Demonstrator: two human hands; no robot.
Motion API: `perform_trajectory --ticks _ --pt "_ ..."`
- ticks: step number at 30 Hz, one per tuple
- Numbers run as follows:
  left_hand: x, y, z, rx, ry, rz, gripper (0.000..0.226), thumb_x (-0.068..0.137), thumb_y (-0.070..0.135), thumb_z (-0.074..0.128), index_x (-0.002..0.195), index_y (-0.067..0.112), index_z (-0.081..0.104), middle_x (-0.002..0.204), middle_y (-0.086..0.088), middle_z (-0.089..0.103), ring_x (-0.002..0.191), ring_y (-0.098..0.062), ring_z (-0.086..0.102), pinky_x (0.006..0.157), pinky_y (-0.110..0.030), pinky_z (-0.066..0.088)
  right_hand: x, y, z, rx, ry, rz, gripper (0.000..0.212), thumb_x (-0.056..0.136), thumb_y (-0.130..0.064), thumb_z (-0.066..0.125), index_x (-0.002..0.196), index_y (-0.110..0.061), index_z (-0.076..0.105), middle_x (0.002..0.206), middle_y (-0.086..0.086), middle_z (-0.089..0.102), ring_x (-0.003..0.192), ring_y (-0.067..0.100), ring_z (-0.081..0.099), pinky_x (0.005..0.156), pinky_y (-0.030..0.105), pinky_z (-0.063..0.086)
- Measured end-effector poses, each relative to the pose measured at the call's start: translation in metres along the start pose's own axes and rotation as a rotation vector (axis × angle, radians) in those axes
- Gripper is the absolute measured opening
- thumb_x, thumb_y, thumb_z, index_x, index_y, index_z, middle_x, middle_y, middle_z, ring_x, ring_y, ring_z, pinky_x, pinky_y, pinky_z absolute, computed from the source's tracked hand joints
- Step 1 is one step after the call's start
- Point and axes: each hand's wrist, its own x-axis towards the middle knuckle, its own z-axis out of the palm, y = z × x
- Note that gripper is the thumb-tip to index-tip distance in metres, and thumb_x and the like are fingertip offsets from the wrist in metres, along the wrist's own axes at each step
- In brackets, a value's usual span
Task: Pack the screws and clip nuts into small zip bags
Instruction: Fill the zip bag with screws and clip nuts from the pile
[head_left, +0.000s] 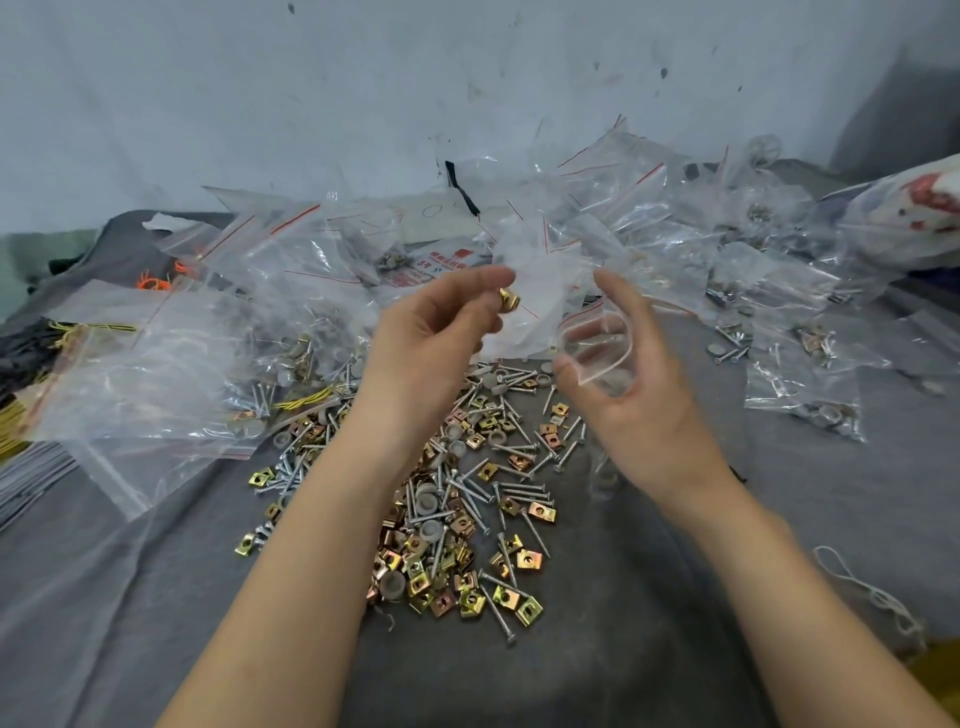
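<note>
My left hand (441, 332) is raised above the pile and pinches a gold clip nut (508, 299) between thumb and fingertips. My right hand (631, 374) holds a small clear zip bag (597, 345) with its mouth held open toward the left hand. The clip nut is just left of and above the bag's mouth. Below both hands, a loose pile of silver screws (511, 486), gold clip nuts (470, 597) and grey round caps (428, 501) lies on the grey cloth (649, 571).
Many clear zip bags with red seal lines are heaped at the back (623, 208) and left (156, 364), some filled with hardware (826, 410). A white string loop (878, 597) lies at the right. A pale wall (363, 78) rises behind.
</note>
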Motion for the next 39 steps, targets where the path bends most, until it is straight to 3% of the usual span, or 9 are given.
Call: perform_trajectory --ticks 4,9,12,14,20,24,27,34,39 --pt "-0.004 0.019 0.007 0.172 -0.058 0.186 0.019 0.097 0.014 0.061 0.107 0.026 0.072 0.087 0.017 0.072 0.084 0.004 0.065 0.076 -0.011 0.047 -0.001 -0.003 0.002 0.015 -0.017 0.006 0.072 0.082 -0.055 0.064 0.145 -0.056 0.030 0.111 -0.027 0.058 0.102 0.002 0.063 0.079 0.022 0.052" --pt "-0.009 0.021 0.017 0.389 -0.098 0.286 0.019 0.096 0.019 0.062 0.112 0.029 0.068 0.093 0.017 0.070 0.094 0.006 0.062 0.080 -0.003 0.038 -0.003 -0.004 0.004 0.051 0.005 0.006 0.071 0.082 -0.057 0.067 0.143 -0.058 0.032 0.111 -0.026 0.059 0.108 0.003 0.061 0.087 0.049 0.057" --pt "-0.011 0.020 0.020 0.419 -0.112 0.293 0.021 0.097 0.023 0.061 0.116 0.028 0.067 0.101 0.018 0.070 0.100 0.006 0.061 0.082 -0.003 0.037 -0.003 -0.004 0.005 0.075 0.014 0.021 0.068 0.082 -0.056 0.068 0.141 -0.061 0.033 0.112 -0.024 0.059 0.108 0.005 0.061 0.087 0.052 0.057" --pt "-0.010 0.018 0.018 0.401 -0.091 0.285 0.021 0.099 0.027 0.058 0.118 0.029 0.066 0.104 0.019 0.068 0.103 0.006 0.059 0.084 -0.005 0.039 -0.003 -0.006 0.005 0.099 0.014 0.027 0.067 0.083 -0.055 0.068 0.141 -0.059 0.035 0.111 -0.022 0.060 0.104 0.006 0.062 0.085 0.047 0.058" --pt "-0.005 0.006 0.004 0.394 -0.026 0.195 0.023 0.101 0.035 0.053 0.120 0.028 0.064 0.104 0.021 0.066 0.099 0.008 0.059 0.079 -0.008 0.044 -0.001 -0.011 -0.002 0.241 0.084 0.055 0.061 0.093 -0.029 0.071 0.146 -0.034 0.043 0.105 -0.026 0.065 0.091 -0.007 0.067 0.074 0.010 0.050" --pt "-0.006 -0.010 -0.001 0.490 -0.094 0.076 0.025 0.101 0.035 0.051 0.124 0.028 0.060 0.099 0.023 0.062 0.095 0.013 0.057 0.080 -0.013 0.045 0.002 -0.016 -0.008 0.305 0.105 0.100 0.058 0.094 -0.021 0.069 0.145 -0.033 0.045 0.112 -0.008 0.070 0.099 0.007 0.070 0.078 0.013 0.051" --pt "-0.008 -0.022 -0.004 0.607 -0.206 -0.032 0.028 0.102 0.035 0.050 0.127 0.026 0.059 0.106 0.017 0.064 0.099 0.004 0.060 0.089 -0.024 0.050 0.003 -0.018 -0.009 0.325 0.116 0.116 0.056 0.094 -0.017 0.067 0.143 -0.034 0.046 0.115 0.000 0.069 0.103 0.017 0.069 0.082 0.016 0.052" --pt "-0.016 -0.040 -0.004 0.873 -0.456 -0.095 0.029 0.102 0.032 0.050 0.129 0.025 0.059 0.121 0.009 0.064 0.106 -0.006 0.059 0.092 -0.023 0.047 0.002 -0.021 -0.012 0.303 0.126 0.116 0.057 0.095 -0.019 0.068 0.145 -0.034 0.045 0.113 -0.006 0.070 0.102 0.007 0.069 0.079 0.011 0.050" --pt "-0.019 -0.047 0.003 0.951 -0.567 -0.072 0.033 0.099 0.043 0.052 0.130 0.034 0.056 0.131 0.008 0.055 0.124 -0.016 0.046 0.108 -0.043 0.039 0.004 -0.020 -0.015 0.310 0.143 0.107 0.055 0.095 -0.016 0.067 0.141 -0.036 0.046 0.113 -0.004 0.069 0.101 0.005 0.069 0.081 0.011 0.050"
